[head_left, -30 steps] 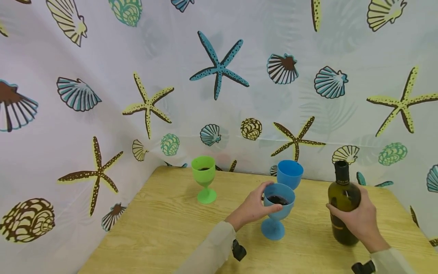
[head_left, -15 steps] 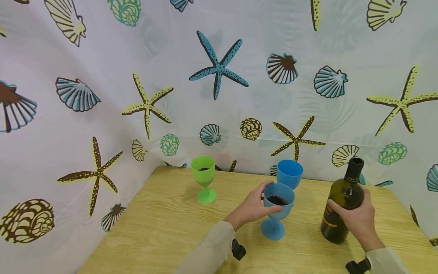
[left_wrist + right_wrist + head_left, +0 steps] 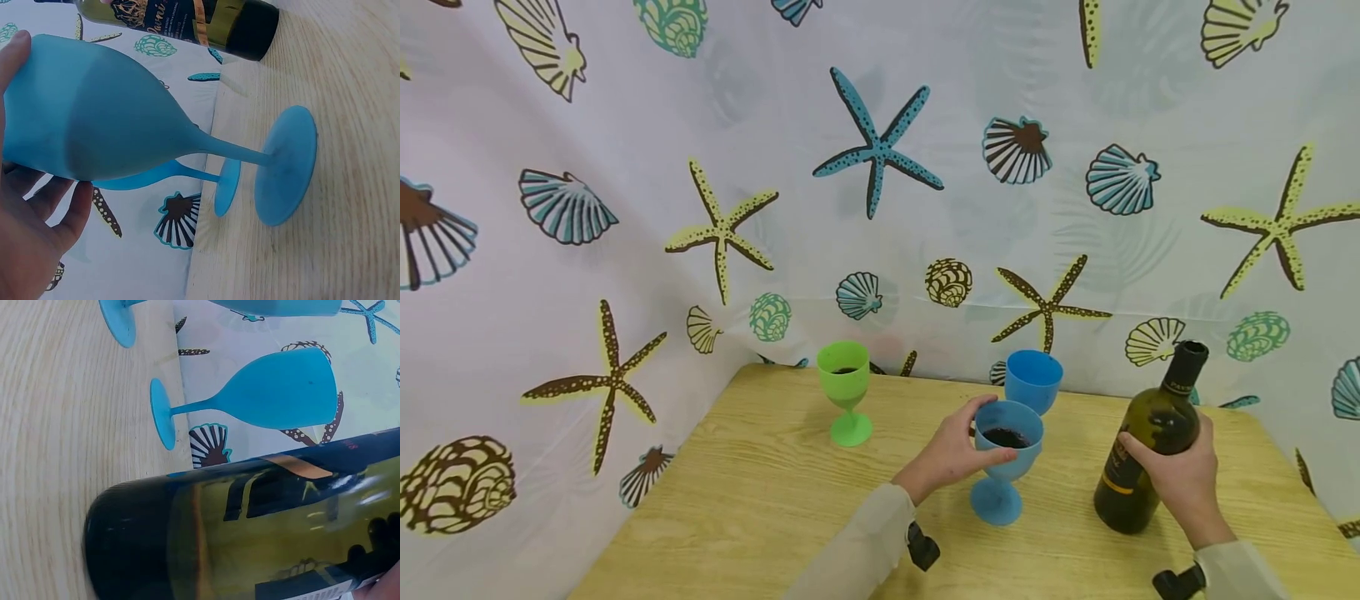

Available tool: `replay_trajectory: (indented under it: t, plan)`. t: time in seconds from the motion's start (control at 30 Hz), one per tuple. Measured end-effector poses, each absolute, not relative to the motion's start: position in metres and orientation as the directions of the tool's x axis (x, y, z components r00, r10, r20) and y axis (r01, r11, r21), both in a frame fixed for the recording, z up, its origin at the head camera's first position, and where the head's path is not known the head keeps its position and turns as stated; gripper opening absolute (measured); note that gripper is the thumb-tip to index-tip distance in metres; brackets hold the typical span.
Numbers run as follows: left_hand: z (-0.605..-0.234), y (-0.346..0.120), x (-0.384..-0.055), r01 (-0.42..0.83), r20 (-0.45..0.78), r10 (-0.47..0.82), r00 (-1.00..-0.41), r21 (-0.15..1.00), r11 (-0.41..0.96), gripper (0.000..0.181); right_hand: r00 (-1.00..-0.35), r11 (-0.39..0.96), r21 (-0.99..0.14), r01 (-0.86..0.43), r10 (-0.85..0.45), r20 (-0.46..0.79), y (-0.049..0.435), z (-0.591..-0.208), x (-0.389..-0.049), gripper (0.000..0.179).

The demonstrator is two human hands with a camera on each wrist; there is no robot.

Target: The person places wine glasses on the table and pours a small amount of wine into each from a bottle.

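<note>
My left hand (image 3: pixel 951 450) grips the bowl of a light blue plastic goblet (image 3: pixel 125 119), thumb along the near side and fingers round the far side. Dark liquid shows inside that goblet, and its round foot is at the tabletop. With my right hand (image 3: pixel 1187 475) I hold a dark green wine bottle (image 3: pixel 1126 467) round its body. The bottle leans, its uncapped neck toward the right and its base toward the left, close over the table. Behind the held goblet is a brighter blue goblet (image 3: pixel 281 390), partly hidden by it in the head view.
A green goblet (image 3: pixel 844 385) with dark liquid stands at the back left of the wooden table (image 3: pixel 737 508). A white curtain (image 3: pixel 925 217) printed with shells and starfish hangs along the table's back and left sides.
The bottle has gone from nearly upright to leaning, its neck moving right and its base left, as my right hand turned with it. My left hand and its goblet stay put.
</note>
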State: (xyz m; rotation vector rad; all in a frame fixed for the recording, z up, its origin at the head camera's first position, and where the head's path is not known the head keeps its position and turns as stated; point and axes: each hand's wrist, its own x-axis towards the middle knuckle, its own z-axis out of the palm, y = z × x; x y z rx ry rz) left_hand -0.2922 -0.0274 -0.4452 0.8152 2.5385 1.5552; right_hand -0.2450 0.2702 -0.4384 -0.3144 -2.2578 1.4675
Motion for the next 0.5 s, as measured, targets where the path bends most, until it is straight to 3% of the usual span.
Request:
replay_trajectory:
  t: [0.5]
  plan:
    - [-0.451, -0.041, -0.312, 0.375, 0.252, 0.358, -0.899, 0.864, 0.336, 0.075, -0.887, 0.416, -0.908, -0.045, 0.402, 0.228, 0.272, -0.44, -0.245, 0.092]
